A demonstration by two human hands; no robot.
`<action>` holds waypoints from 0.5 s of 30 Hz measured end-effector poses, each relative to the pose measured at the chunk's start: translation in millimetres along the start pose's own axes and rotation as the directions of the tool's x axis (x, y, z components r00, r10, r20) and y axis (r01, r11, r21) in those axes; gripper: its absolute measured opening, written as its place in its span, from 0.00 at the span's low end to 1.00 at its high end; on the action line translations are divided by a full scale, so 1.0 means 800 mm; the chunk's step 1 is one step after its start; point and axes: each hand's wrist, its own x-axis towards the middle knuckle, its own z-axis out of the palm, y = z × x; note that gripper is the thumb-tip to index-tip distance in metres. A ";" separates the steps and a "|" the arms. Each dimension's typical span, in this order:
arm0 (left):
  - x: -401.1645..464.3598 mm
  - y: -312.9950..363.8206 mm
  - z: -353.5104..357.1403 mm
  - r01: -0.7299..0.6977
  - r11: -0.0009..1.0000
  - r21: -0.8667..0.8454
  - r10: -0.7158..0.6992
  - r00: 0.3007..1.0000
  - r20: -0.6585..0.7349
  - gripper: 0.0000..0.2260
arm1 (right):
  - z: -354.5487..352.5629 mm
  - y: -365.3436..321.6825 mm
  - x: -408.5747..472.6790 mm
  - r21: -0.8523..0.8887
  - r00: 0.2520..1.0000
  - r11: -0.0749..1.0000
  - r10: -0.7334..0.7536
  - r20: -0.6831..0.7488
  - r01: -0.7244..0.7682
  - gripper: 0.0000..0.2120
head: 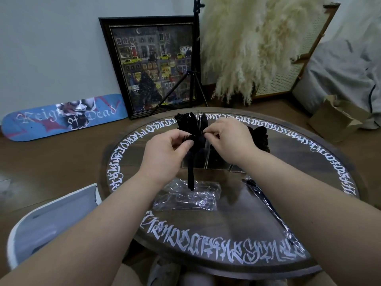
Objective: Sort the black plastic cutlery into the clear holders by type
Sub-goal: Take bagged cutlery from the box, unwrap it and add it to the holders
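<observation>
Nearest you, the round table [206, 250] carries white lettering around its rim, with a crumpled clear wrapper [187, 196] lying just ahead of it. Your left hand [162, 153] has its grip clamped on a bundle of black cutlery [191, 162], long axis running near to far, handles hanging down toward you over the wrapper and the working ends rising away. Your right hand [228, 141] pinches one piece at the top of that bundle. Below your hands stand the clear holders [214, 162], with more black cutlery [259, 139] right of your right hand.
</observation>
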 end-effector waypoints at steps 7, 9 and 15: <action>0.000 0.009 0.011 -0.044 0.997 0.068 0.041 0.998 0.049 0.06 | -0.023 0.000 -0.027 0.239 0.995 0.969 -0.042 -0.093 0.063 0.19; 0.001 0.017 0.016 -0.078 0.993 0.085 0.074 0.996 0.050 0.06 | -0.030 -0.004 -0.040 0.341 0.990 0.935 -0.061 -0.124 0.100 0.17; -0.006 0.048 0.033 -0.113 0.991 0.073 0.106 0.990 0.089 0.07 | -0.045 0.009 -0.060 0.351 0.976 0.933 0.000 -0.216 0.078 0.07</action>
